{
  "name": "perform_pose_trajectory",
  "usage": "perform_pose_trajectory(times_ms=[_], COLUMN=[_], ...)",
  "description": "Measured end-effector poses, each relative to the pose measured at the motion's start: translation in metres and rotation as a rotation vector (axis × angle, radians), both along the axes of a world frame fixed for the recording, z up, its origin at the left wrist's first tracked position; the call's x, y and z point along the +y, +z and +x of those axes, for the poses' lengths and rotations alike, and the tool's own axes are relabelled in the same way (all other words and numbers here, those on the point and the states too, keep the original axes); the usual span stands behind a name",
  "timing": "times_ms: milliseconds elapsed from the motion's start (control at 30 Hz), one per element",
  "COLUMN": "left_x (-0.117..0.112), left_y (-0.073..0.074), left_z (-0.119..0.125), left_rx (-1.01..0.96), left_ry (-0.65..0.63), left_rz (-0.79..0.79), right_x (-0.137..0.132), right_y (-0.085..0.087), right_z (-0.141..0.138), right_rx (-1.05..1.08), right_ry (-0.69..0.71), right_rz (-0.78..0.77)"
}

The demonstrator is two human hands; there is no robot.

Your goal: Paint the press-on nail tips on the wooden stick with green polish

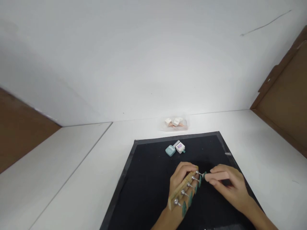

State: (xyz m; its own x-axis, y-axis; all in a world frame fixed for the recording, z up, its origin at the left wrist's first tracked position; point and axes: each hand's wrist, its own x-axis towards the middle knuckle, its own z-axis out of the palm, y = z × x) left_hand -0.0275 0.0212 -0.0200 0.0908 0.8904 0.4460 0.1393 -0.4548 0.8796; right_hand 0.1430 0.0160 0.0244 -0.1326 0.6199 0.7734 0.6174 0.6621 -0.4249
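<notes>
A wooden strip (pixel 179 191) with five green pieces (pixel 190 198) on metal stems is held over the black mat (pixel 144 182) by the left hand (pixel 179 178), fingers clamped on it. A pink bar (pixel 218 176) is pinched between the fingers of the right hand (pixel 233 183) — its tip is set at the farthest green piece; contact cannot be told.

A bright white wall (pixel 144 60) fills twelve o'clock. A brown board (pixel 21 131) stands at nine, a second board (pixel 285 92) at three.
</notes>
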Motion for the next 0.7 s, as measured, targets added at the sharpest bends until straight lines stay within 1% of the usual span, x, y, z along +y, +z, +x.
perform_pose_trajectory(times_ms=[133,167,233,300,333,367,467,533,700], left_x=[-0.0007,-0.001,-0.0015,-0.0017,-0.0017,-0.0017,-0.0014,-0.0013,-0.0015], left_y=[0.0015,0.0018,0.0018,0.0013,0.0011,0.001,0.002,0.0032,0.005], left_z=[0.0011,0.0012,0.0012,0.0012,0.0013,0.0015,0.0022,0.0025,0.0025], left_rx=[0.015,0.017,0.027,0.029,0.028,0.023,0.012,0.015,0.01], left_ry=[0.02,0.024,0.024,0.017,0.014,0.015,0.026,0.03,0.024], left_rz=[-0.004,-0.008,-0.024,-0.027,-0.027,-0.025,-0.029,-0.051,-0.065], right_x=[0.0003,0.0005,0.0008,0.001,0.0011,0.0012,0.001,0.0,-0.0023], right_y=[-0.0015,-0.0014,-0.0002,0.0011,0.0013,0.0009,-0.002,-0.0029,0.0014], right_z=[0.0025,0.0025,0.0014,-0.0001,-0.0002,0.0003,0.0039,0.0049,-0.0007], right_rx=[0.062,0.073,0.063,0.028,0.014,0.008,0.03,0.05,-0.004], right_ry=[-0.1,-0.093,-0.022,0.041,0.043,0.022,-0.099,-0.118,0.043], right_rz=[-0.011,-0.001,0.013,-0.005,-0.018,-0.025,-0.005,0.015,0.01])
